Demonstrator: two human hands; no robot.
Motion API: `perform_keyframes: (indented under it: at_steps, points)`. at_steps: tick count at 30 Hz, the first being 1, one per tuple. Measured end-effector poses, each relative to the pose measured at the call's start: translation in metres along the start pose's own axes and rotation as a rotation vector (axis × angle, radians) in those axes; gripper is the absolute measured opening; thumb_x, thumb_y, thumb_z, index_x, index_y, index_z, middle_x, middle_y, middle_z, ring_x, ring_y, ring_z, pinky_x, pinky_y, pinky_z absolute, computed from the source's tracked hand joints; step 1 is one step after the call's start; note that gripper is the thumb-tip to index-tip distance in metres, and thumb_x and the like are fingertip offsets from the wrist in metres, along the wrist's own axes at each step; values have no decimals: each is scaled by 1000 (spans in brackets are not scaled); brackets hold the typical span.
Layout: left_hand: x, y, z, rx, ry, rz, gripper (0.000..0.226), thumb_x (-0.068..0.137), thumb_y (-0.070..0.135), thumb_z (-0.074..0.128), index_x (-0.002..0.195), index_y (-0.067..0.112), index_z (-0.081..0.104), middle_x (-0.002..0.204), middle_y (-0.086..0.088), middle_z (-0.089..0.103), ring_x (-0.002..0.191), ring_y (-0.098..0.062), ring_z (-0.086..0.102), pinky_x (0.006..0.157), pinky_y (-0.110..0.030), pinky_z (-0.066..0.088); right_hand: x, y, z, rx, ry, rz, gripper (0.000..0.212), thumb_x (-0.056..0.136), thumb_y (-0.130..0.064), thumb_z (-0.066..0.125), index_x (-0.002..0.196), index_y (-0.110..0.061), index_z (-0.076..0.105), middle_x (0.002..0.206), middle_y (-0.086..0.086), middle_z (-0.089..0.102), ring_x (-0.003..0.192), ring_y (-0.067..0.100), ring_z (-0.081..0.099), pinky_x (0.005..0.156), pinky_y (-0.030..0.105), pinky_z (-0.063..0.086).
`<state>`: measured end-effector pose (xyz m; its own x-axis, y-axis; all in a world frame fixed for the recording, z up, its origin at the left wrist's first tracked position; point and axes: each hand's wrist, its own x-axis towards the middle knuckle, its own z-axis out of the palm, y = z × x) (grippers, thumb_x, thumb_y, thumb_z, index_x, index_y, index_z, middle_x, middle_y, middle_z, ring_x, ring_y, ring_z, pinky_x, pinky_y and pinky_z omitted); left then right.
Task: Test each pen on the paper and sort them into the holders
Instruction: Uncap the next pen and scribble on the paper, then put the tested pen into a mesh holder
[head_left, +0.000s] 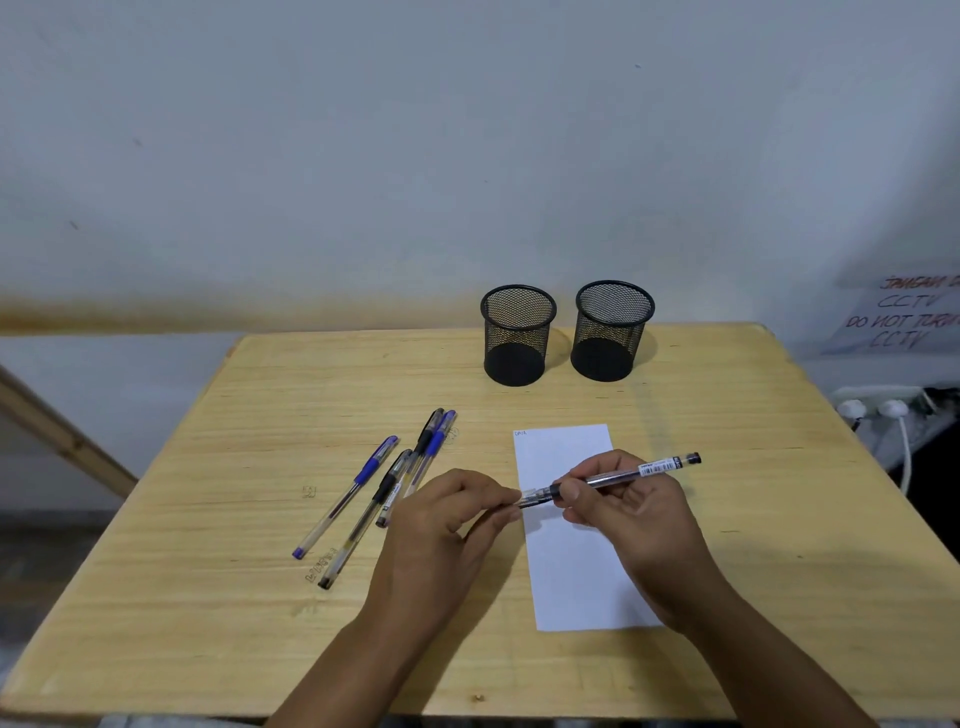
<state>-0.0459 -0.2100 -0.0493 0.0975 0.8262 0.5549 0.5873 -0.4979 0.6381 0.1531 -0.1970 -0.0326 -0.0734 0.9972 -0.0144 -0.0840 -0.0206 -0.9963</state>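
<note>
A black pen (631, 472) hangs level over the white paper strip (574, 566). My right hand (631, 512) grips its barrel. My left hand (449, 519) pinches the clear cap at the pen's left end. Several capped pens (387, 483), blue and black, lie loose on the wooden table (208, 597) left of the paper. Two black mesh holders stand at the far edge, the left holder (517, 335) and the right holder (612, 330); both look empty. A small scribble marks the paper's top left corner.
A white wall rises right behind the holders. Off the table's right side are a handwritten paper sign (904, 317) and a power strip (883, 408) with white plugs. A wooden beam (62, 434) slants at the left.
</note>
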Motion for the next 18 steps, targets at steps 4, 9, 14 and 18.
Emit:
perform_keyframes:
  at_steps: [4, 9, 14, 18]
  points:
    - [-3, 6, 0, -39, -4, 5, 16, 80, 13, 79, 96, 18, 78, 91, 9, 70, 85, -3, 66, 75, -19, 51, -6, 3, -1, 41, -24, 33, 15, 72, -18, 77, 82, -8, 72, 82, 16, 74, 78, 27, 67, 76, 39, 54]
    - [-2, 13, -3, -78, 26, -91, 21, 79, 23, 80, 98, 18, 77, 90, 11, 71, 83, 0, 66, 75, -9, 46, -14, -4, -1, 57, -16, 20, 21, 67, -16, 85, 84, -8, 75, 88, 14, 76, 82, 29, 71, 78, 39, 54]
    - [-1, 17, -6, -195, 10, -218, 16, 75, 24, 79, 91, 22, 79, 83, 17, 73, 79, -4, 68, 70, -12, 48, -16, -6, 2, 45, 16, 14, 13, 73, -1, 77, 86, -3, 73, 89, 11, 78, 87, 25, 73, 79, 37, 53]
    - [-1, 18, -7, -215, -26, -236, 12, 76, 27, 76, 88, 27, 78, 84, 19, 73, 81, -5, 68, 70, -13, 49, -19, -5, 5, -54, 30, -6, 13, 75, 1, 77, 84, -9, 75, 88, 3, 78, 86, 18, 74, 79, 34, 55]
